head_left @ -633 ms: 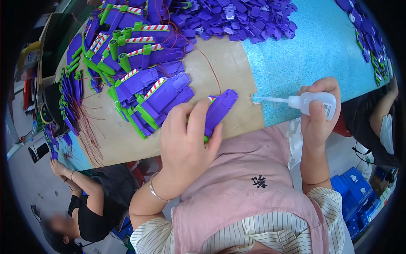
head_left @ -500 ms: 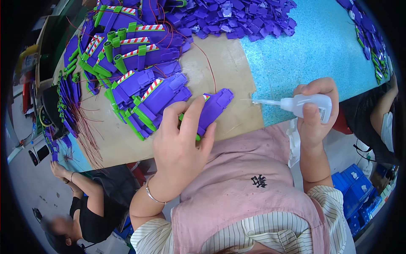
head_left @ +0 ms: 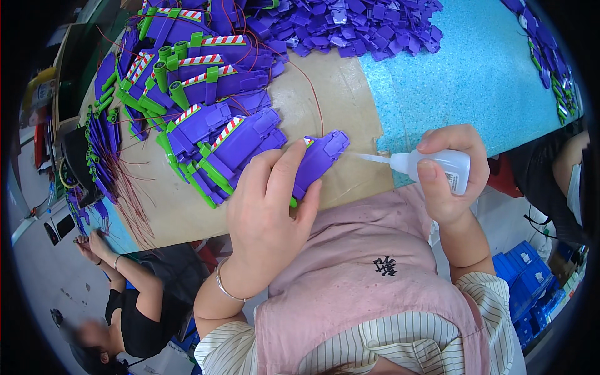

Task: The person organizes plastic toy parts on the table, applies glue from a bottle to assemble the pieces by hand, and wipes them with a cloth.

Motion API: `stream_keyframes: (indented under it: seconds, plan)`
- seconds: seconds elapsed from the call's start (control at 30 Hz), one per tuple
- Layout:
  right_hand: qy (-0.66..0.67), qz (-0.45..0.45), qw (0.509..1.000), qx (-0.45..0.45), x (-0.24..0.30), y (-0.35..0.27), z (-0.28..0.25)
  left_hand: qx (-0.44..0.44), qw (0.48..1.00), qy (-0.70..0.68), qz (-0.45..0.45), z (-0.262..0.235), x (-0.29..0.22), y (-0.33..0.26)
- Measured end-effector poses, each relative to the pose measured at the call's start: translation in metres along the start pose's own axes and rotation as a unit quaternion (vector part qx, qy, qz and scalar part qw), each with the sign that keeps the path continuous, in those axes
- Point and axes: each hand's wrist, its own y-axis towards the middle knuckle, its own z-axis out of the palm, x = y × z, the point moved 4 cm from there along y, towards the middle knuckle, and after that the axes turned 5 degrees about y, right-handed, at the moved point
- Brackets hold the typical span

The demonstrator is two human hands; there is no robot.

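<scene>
Purple piece (head_left: 317, 162) slants lengthwise up-right — white bottle (head_left: 452, 165) points left.

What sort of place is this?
Probably an assembly workshop: a heap of small purple plastic pieces, overlapping purple-and-green plastic parts with striped strips, and a translucent white squeeze bottle in the person's right hand.

This is an assembly workshop: the desk (head_left: 344, 94) carries a heap of matching small purple pieces (head_left: 356, 28) and many purple-and-green parts (head_left: 245, 142) with red wires (head_left: 320, 112). Near it are a co-worker (head_left: 142, 325) and stacked blue boxes (head_left: 520, 269).
</scene>
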Motion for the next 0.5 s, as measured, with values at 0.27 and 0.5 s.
stream_keyframes:
  seconds: [0.27, 0.5]
  plan:
    - [-0.036, 0.002, 0.999, -0.008, -0.0005, -0.0001, -0.0038, 0.001, 1.0, -0.005, -0.002, -0.0004, -0.0017, 0.0005]
    - [0.002, 0.04, 0.999, -0.031, 0.0059, -0.0025, -0.0051, -0.025, 0.998, 0.043, 0.032, -0.001, -0.0049, -0.0011]
